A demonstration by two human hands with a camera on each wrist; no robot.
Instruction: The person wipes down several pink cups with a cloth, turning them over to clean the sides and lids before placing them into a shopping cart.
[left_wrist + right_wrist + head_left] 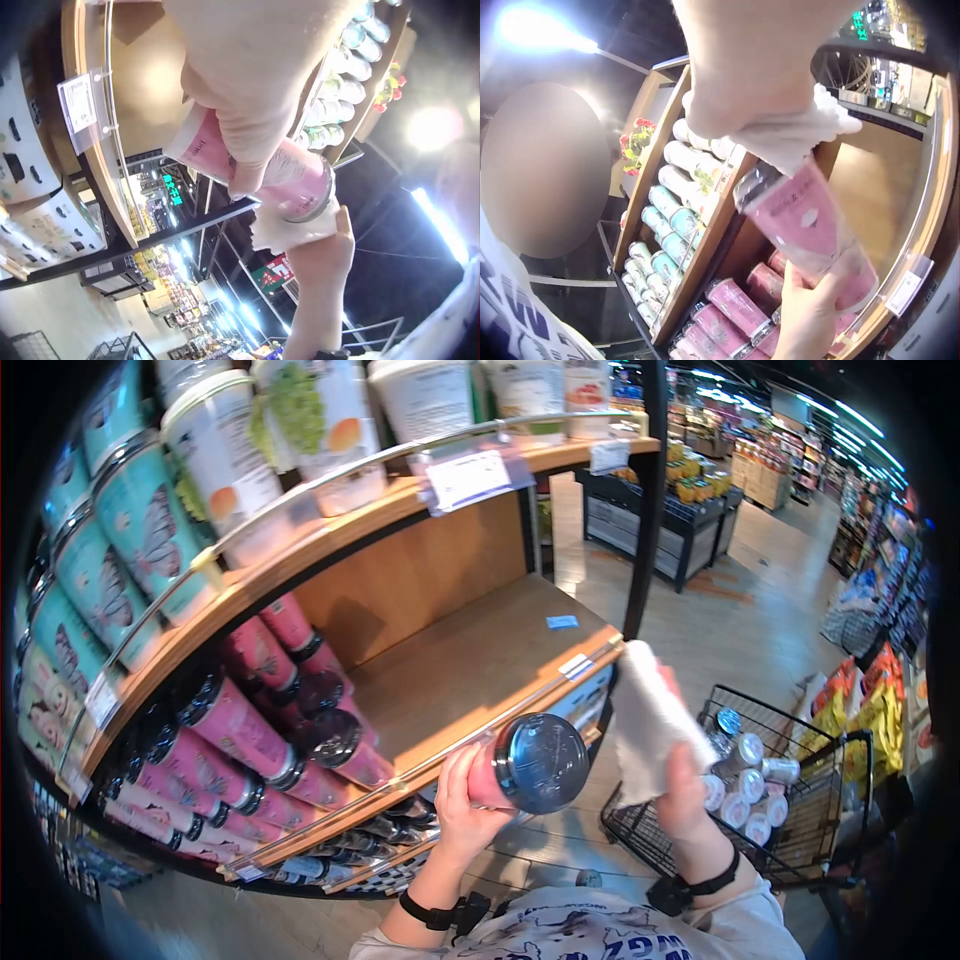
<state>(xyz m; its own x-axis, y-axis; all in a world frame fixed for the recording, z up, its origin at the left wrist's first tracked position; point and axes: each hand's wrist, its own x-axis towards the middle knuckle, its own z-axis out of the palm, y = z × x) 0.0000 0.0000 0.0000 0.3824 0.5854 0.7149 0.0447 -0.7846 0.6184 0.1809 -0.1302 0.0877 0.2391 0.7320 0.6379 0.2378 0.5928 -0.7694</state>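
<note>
A pink canister with a dark lid (541, 763) is gripped by my left hand (468, 807) in front of the shelf. Fingers and thumb wrap around its pink body, seen also in the left wrist view, where the hand (247, 97) covers part of the canister (296, 180). My right hand (684, 785) holds a white cloth (648, 725), right of the lid in the head view. In the right wrist view the cloth (787, 139) lies by the lid end of the canister (810, 217); whether they touch is unclear.
Pink canisters (235, 725) lie stacked on the shelf's left part, beside bare shelf board (480, 645). Teal canisters (150, 540) and white tubs (425, 405) fill the upper shelf. A black wire cart (820, 840) with several silver-topped cans (748, 785) stands at the right.
</note>
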